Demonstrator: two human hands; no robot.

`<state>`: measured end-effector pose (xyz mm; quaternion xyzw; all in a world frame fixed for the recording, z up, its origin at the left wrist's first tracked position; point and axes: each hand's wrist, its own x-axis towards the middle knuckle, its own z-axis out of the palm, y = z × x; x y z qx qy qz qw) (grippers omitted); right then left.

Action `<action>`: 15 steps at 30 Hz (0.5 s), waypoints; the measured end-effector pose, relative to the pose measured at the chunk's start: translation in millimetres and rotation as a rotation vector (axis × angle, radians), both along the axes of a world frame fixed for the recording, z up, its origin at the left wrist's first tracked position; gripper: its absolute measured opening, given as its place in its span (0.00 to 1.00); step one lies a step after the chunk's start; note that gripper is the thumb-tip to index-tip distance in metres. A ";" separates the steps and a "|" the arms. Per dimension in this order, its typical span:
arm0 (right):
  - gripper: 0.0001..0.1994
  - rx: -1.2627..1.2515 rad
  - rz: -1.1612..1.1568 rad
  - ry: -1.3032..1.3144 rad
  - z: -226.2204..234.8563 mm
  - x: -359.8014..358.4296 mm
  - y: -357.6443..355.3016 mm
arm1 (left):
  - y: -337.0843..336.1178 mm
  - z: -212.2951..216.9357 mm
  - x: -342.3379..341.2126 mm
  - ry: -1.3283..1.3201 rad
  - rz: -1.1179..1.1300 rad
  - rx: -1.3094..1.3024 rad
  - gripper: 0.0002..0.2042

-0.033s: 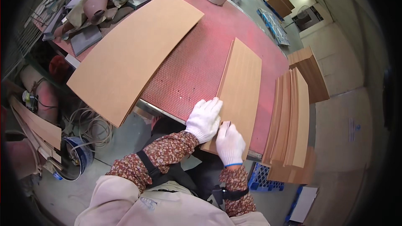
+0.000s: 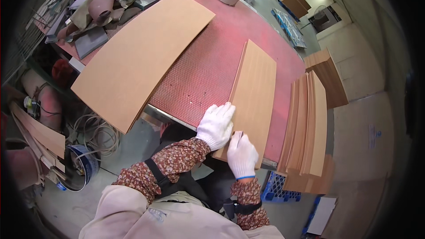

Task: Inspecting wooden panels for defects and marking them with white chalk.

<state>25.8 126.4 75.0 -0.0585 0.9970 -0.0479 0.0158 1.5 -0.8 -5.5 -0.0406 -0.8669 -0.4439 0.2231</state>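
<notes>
A wood panel (image 2: 254,88) with a light wood grain lies on the near right part of the red mesh-covered table (image 2: 186,88), with another layer showing under its left edge. My left hand (image 2: 215,126), in a white knit glove, rests flat across that left edge near the panel's near end, fingers stretched out and side by side. Just right of it, at the near end of the panel, my gloved right hand (image 2: 243,156) pinches a small flat brownish piece (image 2: 238,134). Most of this piece is hidden by the fingers.
A larger stack of wood panels (image 2: 141,62) lies at left, overhanging the table's near edge. Beyond it are sanding scraps and rolls (image 2: 101,8). More panels (image 2: 305,124) stand on edge at right, near a blue pallet (image 2: 280,188). A bucket (image 2: 84,166) and coiled hose (image 2: 104,135) sit lower left.
My right hand has shifted very slightly toward me along the panel's near left edge, still pinching the small piece. My left hand stays in place.
</notes>
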 end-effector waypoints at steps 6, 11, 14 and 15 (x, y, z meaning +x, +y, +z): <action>0.18 0.069 -0.001 0.091 -3.0 54.7 4.7 | -0.5 -4.5 -2.6 0.009 0.003 -0.032 0.28; 0.15 0.009 0.052 0.178 -3.3 65.9 11.1 | -0.8 -2.4 -8.4 0.044 -0.018 -0.030 0.26; 0.14 -0.144 0.034 0.207 -2.5 66.7 19.3 | -2.7 0.6 -9.5 0.057 -0.032 0.001 0.24; 0.14 -0.222 0.042 0.229 -1.6 67.6 19.8 | -5.7 -3.2 -9.6 0.096 -0.022 -0.009 0.23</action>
